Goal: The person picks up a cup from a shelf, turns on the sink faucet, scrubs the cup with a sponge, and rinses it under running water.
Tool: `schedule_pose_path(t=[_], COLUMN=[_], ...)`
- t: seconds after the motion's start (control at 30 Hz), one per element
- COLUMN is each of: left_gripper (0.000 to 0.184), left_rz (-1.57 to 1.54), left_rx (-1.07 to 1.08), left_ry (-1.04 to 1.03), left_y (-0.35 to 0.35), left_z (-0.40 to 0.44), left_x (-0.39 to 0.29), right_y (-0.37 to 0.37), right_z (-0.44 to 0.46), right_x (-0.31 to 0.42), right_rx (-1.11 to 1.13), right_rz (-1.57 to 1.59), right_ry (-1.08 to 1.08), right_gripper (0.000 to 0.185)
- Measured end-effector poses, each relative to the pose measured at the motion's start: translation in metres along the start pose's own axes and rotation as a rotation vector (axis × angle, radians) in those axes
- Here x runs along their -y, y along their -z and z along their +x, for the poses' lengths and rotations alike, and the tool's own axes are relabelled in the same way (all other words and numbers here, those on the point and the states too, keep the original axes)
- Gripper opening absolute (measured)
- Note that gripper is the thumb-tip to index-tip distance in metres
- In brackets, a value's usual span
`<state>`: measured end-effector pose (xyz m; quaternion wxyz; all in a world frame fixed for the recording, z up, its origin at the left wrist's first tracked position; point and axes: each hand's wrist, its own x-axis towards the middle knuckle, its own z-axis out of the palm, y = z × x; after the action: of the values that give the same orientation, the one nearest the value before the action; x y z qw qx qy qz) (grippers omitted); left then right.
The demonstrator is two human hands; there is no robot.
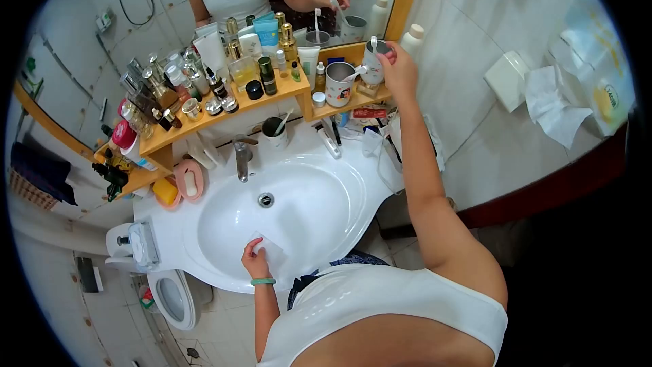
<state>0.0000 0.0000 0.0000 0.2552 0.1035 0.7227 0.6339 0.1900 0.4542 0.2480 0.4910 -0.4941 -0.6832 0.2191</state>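
My right hand (399, 68) reaches to the wooden shelf at the upper right, its fingers closed at the rim of a patterned cup (374, 71). A toothbrush (373, 42) stands in that cup. Close by on the left is a second patterned cup (339, 88) with a white toothbrush (356, 72) leaning out of it. Low over the front of the white sink (316, 194), my left hand (255, 260) pinches a thin white tissue (273, 250). A green bangle (263, 281) circles the left wrist.
Bottles and jars crowd the wooden shelf (224, 117) under the mirror. A faucet (242, 156), another cup (275, 133) with a toothbrush and pink soap dishes (189, 181) sit around the basin. Tissue packs (557, 98) hang on the right wall; a toilet (174, 299) stands lower left.
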Motion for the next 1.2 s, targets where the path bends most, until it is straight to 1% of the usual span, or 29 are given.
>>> schedule_pose_path(t=[0.07,0.1,0.17,0.2,0.27,0.3,0.37,0.4,0.47,0.5,0.57,0.6,0.67,0.7,0.77,0.8,0.9,0.97,1.1,1.2], left_gripper=[0.033,0.033,0.033,0.033,0.033,0.033,0.033,0.033,0.033,0.033,0.034,0.034,0.033,0.033,0.033,0.033,0.033,0.033,0.033,0.033], left_rz=[-0.014,-0.023,-0.028,-0.028,0.008,0.007,-0.002,-0.002,0.003,0.003,0.029,0.031,0.022,0.023,-0.037,-0.038,-0.020,-0.023,-0.029,-0.040], left_rx=[0.000,0.003,0.001,0.000,-0.008,-0.008,0.005,0.004,-0.002,-0.003,0.005,0.008,0.020,0.026,0.027,0.027,0.032,0.031,0.024,0.013], left_ry=[-0.002,-0.017,-0.026,-0.024,-0.064,-0.061,-0.027,-0.025,-0.017,-0.016,-0.016,-0.011,-0.007,-0.005,0.004,0.004,-0.007,-0.003,0.012,0.032], left_y=[0.000,-0.008,-0.007,-0.007,-0.008,-0.009,-0.011,-0.011,-0.011,-0.011,-0.010,-0.010,-0.011,-0.013,-0.014,-0.014,-0.013,-0.013,-0.011,-0.008], left_z=[0.004,0.007,0.011,0.011,0.010,0.008,0.006,0.005,0.005,0.005,0.003,0.002,0.003,0.003,0.003,0.004,0.006,0.008,0.004,0.001], left_x=[0.002,-0.001,-0.009,-0.008,-0.004,-0.005,-0.008,-0.008,-0.008,-0.009,-0.009,-0.008,-0.004,-0.006,-0.011,-0.012,-0.014,-0.014,-0.020,-0.020], right_y=[-0.005,-0.003,-0.014,-0.019,-0.025,-0.023,-0.018,-0.011,0.010,0.018,0.029,0.032,0.034,0.030,0.014,0.003,-0.031,-0.046,-0.063,-0.066], right_z=[0.012,0.021,0.028,0.031,0.037,0.039,0.043,0.042,0.031,0.024,0.001,-0.011,-0.033,-0.042,-0.053,-0.055,-0.053,-0.049,-0.051,-0.053], right_x=[0.004,0.004,0.000,-0.005,-0.015,-0.013,-0.008,0.001,0.029,0.044,0.073,0.083,0.096,0.096,0.091,0.086,0.060,0.044,0.029,0.025], right_rx=[-0.032,-0.044,-0.091,-0.088,-0.157,-0.154,-0.168,-0.166,-0.190,-0.189,-0.249,-0.248,-0.197,-0.199,-0.117,-0.117,-0.099,-0.033,-0.025,0.012], right_rz=[-0.113,-0.108,-0.167,-0.168,-0.102,-0.104,0.016,0.016,0.150,0.150,0.348,0.343,0.168,0.162,0.068,0.068,0.114,0.040,0.004,0.040], right_ry=[0.198,0.210,0.355,0.355,0.459,0.460,0.463,0.463,0.450,0.450,0.483,0.479,0.567,0.565,0.650,0.651,0.633,0.607,0.572,0.535], right_gripper=[0.031,0.031,0.022,0.022,0.015,0.015,0.011,0.011,0.011,0.011,0.013,0.013,0.015,0.015,0.015,0.015,0.010,0.011,0.013,0.015])
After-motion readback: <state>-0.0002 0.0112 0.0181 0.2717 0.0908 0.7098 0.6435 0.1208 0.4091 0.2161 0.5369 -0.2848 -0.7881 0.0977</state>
